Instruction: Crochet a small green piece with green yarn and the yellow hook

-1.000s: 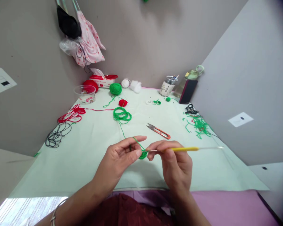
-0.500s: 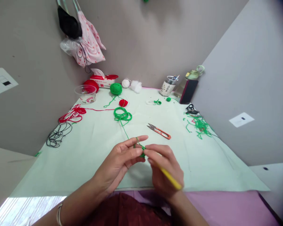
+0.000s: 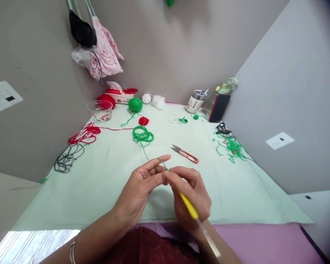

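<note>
My left hand [image 3: 143, 183] pinches a small piece of green crochet work [image 3: 167, 169] between thumb and fingers, most of it hidden by the fingertips. Green yarn [image 3: 144, 150] runs from a loose coil [image 3: 143, 134] on the table up around my left fingers, with the index finger stretched out. A crochet hook with a yellow and pale handle [image 3: 191, 207] is gripped in my right hand [image 3: 192, 194]. Its tip meets the green work where both hands touch. Just beyond my hands lie orange-handled thread snips [image 3: 185, 154], blades pointing left.
Green [image 3: 135, 105] and red [image 3: 143, 121] yarn balls sit toward the back, near a tissue box [image 3: 123, 96] and a clear plastic tub [image 3: 100, 111]. At right are green yarn scraps [image 3: 235, 147], black scissors [image 3: 222, 128], a phone [image 3: 220, 108] and a pen jar [image 3: 195, 102].
The hook's handle has swung to show more of its length, pointing down toward me. My right fingers have moved closer over the left thumb, covering more of the green work.
</note>
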`<action>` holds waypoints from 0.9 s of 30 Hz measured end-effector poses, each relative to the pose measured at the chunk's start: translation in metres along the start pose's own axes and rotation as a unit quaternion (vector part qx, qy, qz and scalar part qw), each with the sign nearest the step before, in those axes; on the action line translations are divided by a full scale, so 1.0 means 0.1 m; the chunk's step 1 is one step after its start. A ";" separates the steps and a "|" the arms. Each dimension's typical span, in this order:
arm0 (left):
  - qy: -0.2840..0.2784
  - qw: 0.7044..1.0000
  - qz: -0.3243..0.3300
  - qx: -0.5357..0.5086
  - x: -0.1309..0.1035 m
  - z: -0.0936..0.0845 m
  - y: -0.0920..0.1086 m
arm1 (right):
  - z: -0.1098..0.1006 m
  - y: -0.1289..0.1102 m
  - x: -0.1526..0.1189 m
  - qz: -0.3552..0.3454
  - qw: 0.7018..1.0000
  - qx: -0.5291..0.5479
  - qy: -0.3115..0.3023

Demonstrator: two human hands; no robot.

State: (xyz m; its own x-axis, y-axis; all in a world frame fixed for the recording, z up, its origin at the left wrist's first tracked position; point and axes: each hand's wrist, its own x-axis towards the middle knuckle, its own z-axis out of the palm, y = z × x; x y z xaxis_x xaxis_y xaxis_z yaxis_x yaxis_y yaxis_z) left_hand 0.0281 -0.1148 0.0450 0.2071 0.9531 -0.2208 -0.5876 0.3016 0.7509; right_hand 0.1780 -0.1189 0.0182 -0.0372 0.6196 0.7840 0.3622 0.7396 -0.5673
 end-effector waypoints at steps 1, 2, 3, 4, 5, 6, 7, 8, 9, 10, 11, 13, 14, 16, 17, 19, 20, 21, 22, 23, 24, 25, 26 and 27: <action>-0.007 1.000 -0.022 -0.018 0.01 0.00 0.00 | -0.01 0.01 -0.01 -0.019 1.000 -0.017 -0.016; -0.014 0.999 -0.038 -0.029 0.02 -0.01 0.01 | -0.03 0.02 0.00 -0.008 1.000 -0.008 -0.012; -0.018 0.998 -0.046 -0.033 0.03 -0.02 0.03 | -0.04 0.03 0.02 0.027 0.999 0.020 -0.004; -0.018 0.999 -0.043 -0.027 0.04 -0.03 0.05 | -0.06 0.03 0.05 0.078 0.995 0.068 0.013; -0.015 0.999 -0.031 -0.011 0.04 -0.04 0.06 | -0.07 0.03 0.10 0.136 0.982 0.126 0.032; -0.011 1.000 -0.011 0.011 0.03 -0.05 0.08 | -0.07 0.02 0.14 0.192 0.963 0.186 0.046; -0.007 0.999 0.011 0.036 0.03 -0.05 0.09 | -0.07 0.02 0.18 0.237 0.940 0.239 0.054; -0.003 0.998 0.033 0.061 0.02 -0.05 0.09 | -0.06 0.02 0.22 0.272 0.919 0.280 0.056; 0.002 0.995 0.055 0.083 0.01 -0.05 0.09 | -0.04 0.02 0.25 0.298 0.902 0.307 0.056; 0.007 0.992 0.073 0.102 0.00 -0.04 0.09 | -0.03 0.02 0.27 0.318 0.891 0.321 0.056; 0.009 0.990 0.085 0.115 0.00 -0.03 0.09 | -0.01 0.02 0.28 0.331 0.883 0.327 0.054; -0.004 0.987 0.096 0.131 0.00 -0.02 0.10 | 0.02 0.04 0.29 0.346 0.876 0.332 0.045; -0.018 0.986 0.097 0.133 0.00 -0.01 0.11 | 0.03 0.04 0.29 0.349 0.875 0.333 0.035; -0.048 0.984 0.103 0.134 0.03 0.01 0.15 | 0.04 0.05 0.32 0.348 0.876 0.335 0.010; -0.058 0.983 0.110 0.137 0.05 0.01 0.19 | 0.04 0.06 0.35 0.345 0.877 0.333 -0.004; -0.063 0.979 0.125 0.149 0.13 0.01 0.27 | 0.04 0.09 0.44 0.330 0.887 0.322 -0.036; -0.060 0.977 0.131 0.156 0.19 0.00 0.31 | 0.03 0.11 0.50 0.319 0.894 0.311 -0.052; -0.056 0.976 0.133 0.161 0.25 -0.01 0.35 | 0.04 0.15 0.56 0.308 0.901 0.297 -0.069; -0.047 0.977 0.136 0.161 0.32 -0.02 0.38 | 0.04 0.19 0.63 0.296 0.909 0.279 -0.088; -0.041 0.976 0.141 0.158 0.40 -0.04 0.40 | 0.05 0.25 0.69 0.294 0.914 0.259 -0.106; -0.034 0.976 0.148 0.155 0.48 -0.05 0.41 | 0.07 0.31 0.75 0.292 0.919 0.235 -0.125; -0.026 0.977 0.153 0.149 0.56 -0.07 0.41 | 0.08 0.38 0.79 0.294 0.922 0.203 -0.146; -0.021 0.977 0.155 0.142 0.64 -0.09 0.40 | 0.10 0.46 0.82 0.302 0.921 0.172 -0.177; -0.020 0.979 0.152 0.136 0.71 -0.11 0.38 | 0.12 0.53 0.84 0.308 0.915 0.151 -0.214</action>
State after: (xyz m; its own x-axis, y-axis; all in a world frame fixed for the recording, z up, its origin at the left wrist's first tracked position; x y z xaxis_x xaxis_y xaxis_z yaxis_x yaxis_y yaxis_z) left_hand 0.0115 -0.0357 0.0514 0.0879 0.9944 0.0589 -0.3979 -0.0192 0.9172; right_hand 0.1826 -0.0245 0.0512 -0.2966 0.9418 0.1582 0.1664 0.2141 -0.9625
